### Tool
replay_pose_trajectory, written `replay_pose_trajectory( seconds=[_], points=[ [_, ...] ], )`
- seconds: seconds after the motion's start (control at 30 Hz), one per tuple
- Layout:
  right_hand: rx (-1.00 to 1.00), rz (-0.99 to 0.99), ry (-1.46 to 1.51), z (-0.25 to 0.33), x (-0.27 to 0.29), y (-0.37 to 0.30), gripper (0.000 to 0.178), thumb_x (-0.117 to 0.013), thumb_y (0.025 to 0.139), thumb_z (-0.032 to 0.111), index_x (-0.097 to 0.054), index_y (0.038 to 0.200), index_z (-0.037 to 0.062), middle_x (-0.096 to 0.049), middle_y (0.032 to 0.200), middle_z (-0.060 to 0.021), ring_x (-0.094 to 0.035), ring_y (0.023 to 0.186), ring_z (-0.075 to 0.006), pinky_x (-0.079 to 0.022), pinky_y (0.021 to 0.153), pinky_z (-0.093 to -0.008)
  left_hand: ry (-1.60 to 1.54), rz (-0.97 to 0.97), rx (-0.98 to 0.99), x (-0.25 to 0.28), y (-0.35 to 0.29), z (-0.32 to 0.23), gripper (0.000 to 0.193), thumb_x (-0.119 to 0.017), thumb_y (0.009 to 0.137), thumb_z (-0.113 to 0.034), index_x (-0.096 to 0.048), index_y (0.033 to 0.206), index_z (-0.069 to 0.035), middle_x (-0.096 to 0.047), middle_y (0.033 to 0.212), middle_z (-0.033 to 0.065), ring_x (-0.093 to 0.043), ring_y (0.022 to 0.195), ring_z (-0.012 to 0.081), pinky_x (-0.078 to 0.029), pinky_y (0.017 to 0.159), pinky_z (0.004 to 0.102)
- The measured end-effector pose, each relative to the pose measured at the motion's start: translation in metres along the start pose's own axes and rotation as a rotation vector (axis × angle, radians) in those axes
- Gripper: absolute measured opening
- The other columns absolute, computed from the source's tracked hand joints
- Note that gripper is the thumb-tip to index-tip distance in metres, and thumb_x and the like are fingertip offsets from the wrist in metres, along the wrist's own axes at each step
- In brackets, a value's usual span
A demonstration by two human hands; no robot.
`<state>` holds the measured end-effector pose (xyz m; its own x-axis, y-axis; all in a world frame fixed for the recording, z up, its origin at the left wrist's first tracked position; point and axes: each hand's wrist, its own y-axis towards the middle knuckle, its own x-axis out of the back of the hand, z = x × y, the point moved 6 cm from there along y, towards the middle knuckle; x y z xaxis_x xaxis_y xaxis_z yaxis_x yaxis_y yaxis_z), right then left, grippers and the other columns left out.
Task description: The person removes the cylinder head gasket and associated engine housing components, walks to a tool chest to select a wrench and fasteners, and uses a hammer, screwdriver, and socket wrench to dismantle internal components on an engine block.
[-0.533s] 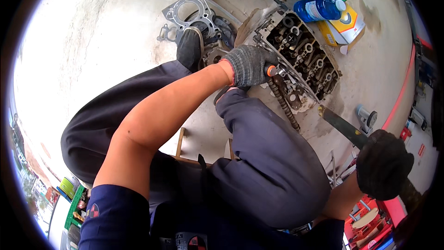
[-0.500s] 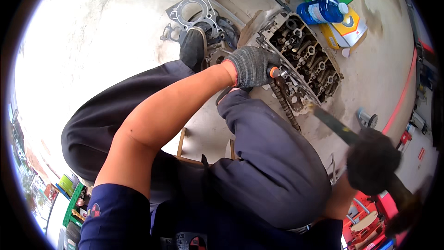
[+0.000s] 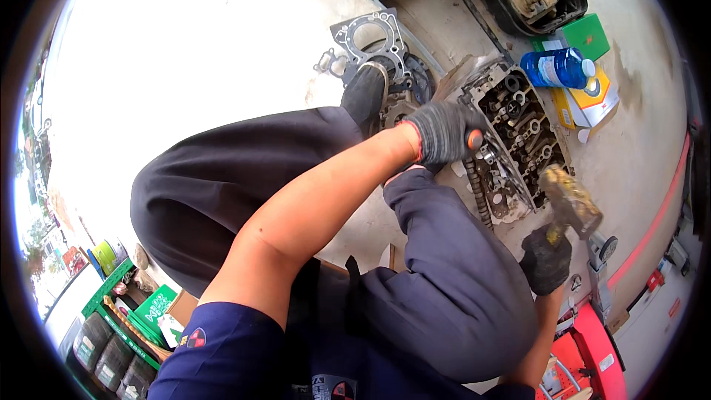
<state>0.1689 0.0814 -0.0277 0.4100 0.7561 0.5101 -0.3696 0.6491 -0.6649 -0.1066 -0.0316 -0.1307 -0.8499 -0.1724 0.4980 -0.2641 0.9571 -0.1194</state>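
My left hand [image 3: 448, 133], in a grey knit glove, is closed around a tool with an orange-ended handle [image 3: 475, 138]. Its shaft and tip are hidden, so I cannot tell its exact kind. That hand sits at the near left edge of an open engine cylinder head [image 3: 552, 150], whose valve gear shows. In a dark glove, my right hand [image 3: 546, 261] grips a hammer with a worn, yellowish head [image 3: 572, 201]. The hammer is raised beside the lower right end of the cylinder head, apart from the orange handle end.
A blue bottle [image 3: 552, 68] lies by a green box [image 3: 585, 35] and a yellow-white box [image 3: 592, 100]. Beyond them is a black tray of parts [image 3: 518, 18]. A metal gasket [image 3: 370, 37] lies near my shoe [image 3: 364, 92]. A red tool cart [image 3: 592, 344] stands lower right.
My right hand and the hammer have moved left, closer to the cylinder head. The whole view has shifted, while my left hand keeps its hold on the orange-ended tool.
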Motion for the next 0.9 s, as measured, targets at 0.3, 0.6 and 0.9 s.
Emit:
replay_pose_trajectory(
  seconds=[0.3, 0.6, 0.9],
  points=[
    [0.095, -0.104, 0.305, 0.061, -0.001, -0.028, 0.021, -0.069, 0.083, 0.019, -0.058, 0.083, 0.0013, -0.059, 0.062, -0.0085, -0.054, 0.045, -0.0175, -0.045, 0.041, -0.0312, -0.009, 0.332, -0.187, -0.016, 0.021, -0.015, 0.026, -0.056, 0.081, -0.028, -0.069, 0.095, -0.011, -0.069, 0.094, 0.0172, -0.065, 0.092, 0.0379, -0.051, 0.08, 0.0449],
    [0.408, 0.206, -0.211, 0.094, -0.1, 0.028, 0.023, -0.071, 0.083, 0.023, -0.065, 0.086, 0.0019, -0.066, 0.081, -0.0063, -0.064, 0.078, -0.0194, -0.05, 0.071, -0.0356, -0.143, 0.045, -0.12, 0.029, 0.011, 0.004, 0.028, -0.065, 0.078, -0.028, -0.068, 0.1, -0.011, -0.069, 0.1, 0.0163, -0.065, 0.096, 0.0358, -0.052, 0.083, 0.0435],
    [0.731, 0.031, 1.051, 0.163, 0.077, -0.048, 0.018, -0.057, 0.091, 0.01, -0.056, 0.074, 0.0044, -0.053, 0.067, -0.0069, -0.055, 0.059, -0.0164, -0.046, 0.056, -0.0351, 0.013, 0.056, -0.093, -0.004, 0.006, 0.0, 0.025, -0.061, 0.075, -0.024, -0.064, 0.094, -0.008, -0.067, 0.089, 0.0193, -0.065, 0.089, 0.0389, -0.053, 0.078, 0.0455]
  ],
)
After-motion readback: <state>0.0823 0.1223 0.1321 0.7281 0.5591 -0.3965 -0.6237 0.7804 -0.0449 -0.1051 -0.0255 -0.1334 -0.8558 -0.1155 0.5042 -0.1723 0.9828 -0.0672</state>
